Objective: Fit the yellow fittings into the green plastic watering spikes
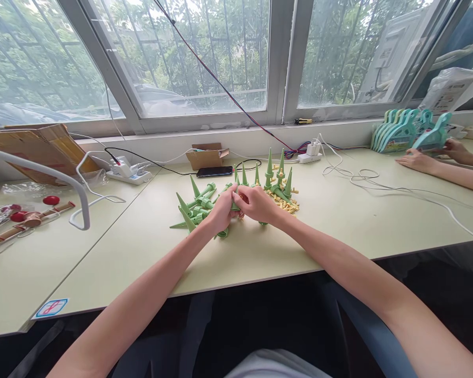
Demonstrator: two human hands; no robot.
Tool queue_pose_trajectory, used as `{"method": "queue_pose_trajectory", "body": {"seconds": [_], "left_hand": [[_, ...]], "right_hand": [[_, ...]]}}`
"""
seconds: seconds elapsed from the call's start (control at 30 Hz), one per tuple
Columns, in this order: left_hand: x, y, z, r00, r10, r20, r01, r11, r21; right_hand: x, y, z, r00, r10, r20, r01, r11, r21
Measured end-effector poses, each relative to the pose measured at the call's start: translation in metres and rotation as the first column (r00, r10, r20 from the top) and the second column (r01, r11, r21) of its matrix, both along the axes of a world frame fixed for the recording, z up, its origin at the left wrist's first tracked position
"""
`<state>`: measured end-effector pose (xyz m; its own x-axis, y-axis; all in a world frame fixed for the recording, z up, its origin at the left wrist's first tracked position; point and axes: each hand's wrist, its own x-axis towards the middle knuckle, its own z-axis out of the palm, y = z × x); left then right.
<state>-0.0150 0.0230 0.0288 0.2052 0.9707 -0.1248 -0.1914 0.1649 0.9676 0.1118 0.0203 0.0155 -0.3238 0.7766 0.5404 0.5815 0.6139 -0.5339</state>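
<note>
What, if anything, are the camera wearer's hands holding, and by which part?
Left hand and right hand hold a green piece; they cover too much to tell which part.

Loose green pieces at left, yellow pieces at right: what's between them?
Left hand and right hand, meeting at a green piece, with green spikes upright beyond them, in the head view.

Smooth green plastic spikes (268, 172), smooth pale tabletop (339, 215); matt cardboard box (205, 158), glossy phone (215, 171)

One head-worn camera looks forward and down over the nearby table (350, 220) toward the windows (339, 58).
</note>
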Motion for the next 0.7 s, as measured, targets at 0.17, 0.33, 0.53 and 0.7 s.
{"method": "queue_pose_trajectory", "body": {"seconds": [0.17, 0.33, 0.53, 0.7], "left_hand": [[0.0003, -0.0005, 0.0001, 1.000, -0.002, -0.002, 0.002, 1.000, 0.001], [-0.0004, 0.0000, -0.0011, 1.000, 0.001, 0.010, -0.001, 1.000, -0.004], [-0.0005, 0.0003, -0.0010, 1.000, 0.000, -0.022, 0.000, 1.000, 0.004], [0.0001, -0.0005, 0.0002, 1.000, 0.000, -0.030, 0.000, 1.000, 0.012]], "right_hand": [[0.0001, -0.0011, 0.0008, 1.000, 0.001, -0.002, -0.001, 1.000, -0.004], [0.0000, -0.0014, 0.0014, 1.000, 0.001, -0.001, -0.001, 1.000, -0.009], [-0.0002, -0.0008, 0.0008, 1.000, -0.002, 0.007, 0.002, 1.000, -0.012], [-0.0001, -0.0003, 0.0002, 1.000, 0.008, 0.000, -0.008, 1.000, 0.001]]}}
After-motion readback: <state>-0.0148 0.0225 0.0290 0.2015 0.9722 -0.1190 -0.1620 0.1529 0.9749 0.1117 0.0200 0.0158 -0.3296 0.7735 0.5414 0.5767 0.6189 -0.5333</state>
